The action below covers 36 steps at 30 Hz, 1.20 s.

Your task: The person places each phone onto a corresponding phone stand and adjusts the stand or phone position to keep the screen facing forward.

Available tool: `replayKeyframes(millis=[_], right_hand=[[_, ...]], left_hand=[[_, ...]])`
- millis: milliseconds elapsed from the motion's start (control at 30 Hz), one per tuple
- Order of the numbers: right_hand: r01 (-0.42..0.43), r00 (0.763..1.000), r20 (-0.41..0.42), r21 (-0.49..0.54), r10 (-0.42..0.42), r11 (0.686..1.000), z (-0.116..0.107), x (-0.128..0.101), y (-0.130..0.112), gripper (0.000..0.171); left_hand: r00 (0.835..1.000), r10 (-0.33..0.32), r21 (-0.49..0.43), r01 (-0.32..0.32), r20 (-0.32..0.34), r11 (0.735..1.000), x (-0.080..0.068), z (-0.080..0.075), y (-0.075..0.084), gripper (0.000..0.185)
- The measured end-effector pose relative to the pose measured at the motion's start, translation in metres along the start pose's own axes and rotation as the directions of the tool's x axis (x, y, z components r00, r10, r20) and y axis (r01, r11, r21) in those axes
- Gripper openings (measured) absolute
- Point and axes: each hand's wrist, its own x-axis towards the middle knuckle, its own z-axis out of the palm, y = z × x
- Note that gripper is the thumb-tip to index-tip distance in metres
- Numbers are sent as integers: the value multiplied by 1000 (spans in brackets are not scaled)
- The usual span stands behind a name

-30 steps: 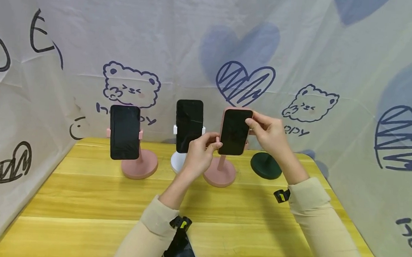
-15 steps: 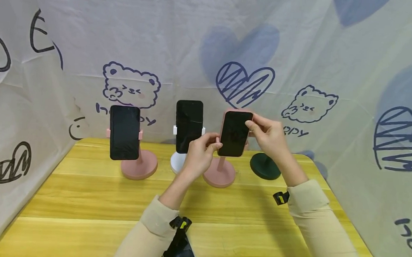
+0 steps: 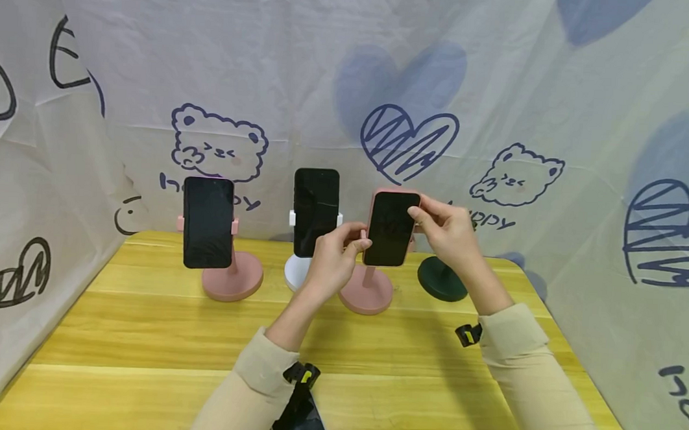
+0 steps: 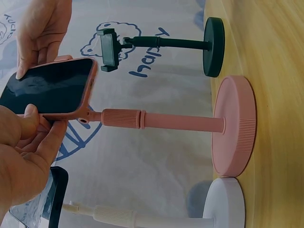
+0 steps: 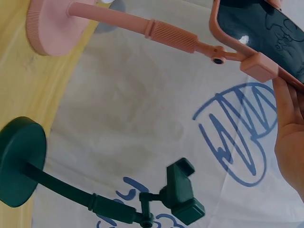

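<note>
A smartphone in a pink case stands upright in the clamp of a pink phone stand, its dark screen facing me. My left hand pinches the stand's clamp at the phone's left edge. With thumb in front and fingers behind, my right hand grips the phone by its upper right edge. The right wrist view shows the clamp's other jaw, a pink block, against the case beside the right-hand fingers. A green phone stand with a bare clamp is just to the right.
To the left, a white stand and another pink stand each hold a dark phone. Another phone lies on the wooden table, partly under my left forearm. A patterned cloth hangs behind the table.
The phone in the pink case has slid down a little in the clamp, and my right hand has come down with it. My left hand stays at the clamp.
</note>
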Motion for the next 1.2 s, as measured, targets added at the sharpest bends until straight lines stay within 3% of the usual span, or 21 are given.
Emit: replayKeyframes(millis=[267,700,933,1067,1200], right_hand=[[91,995,-30,-29,-92,995,3,-6,7,33],[83,989,-121,6,-82,997,12,-15,13,31],[91,981,-175,26,-85,996,16,-19,11,31],[141,957,-262,62,-120,988,19,-23,10,35],[200,907,-384,28,-174,979,21,-30,8,35]], left_hand=[[1000,5,2,-5,-1,1000,1,0,0,28],[1000,19,20,-19,-4,1000,1,1,0,27],[1000,-5,21,4,14,1000,0,1,1,29],[1000,-9,26,9,16,1000,-1,1,1,30],[1000,-5,27,5,0,1000,-2,0,1,31]])
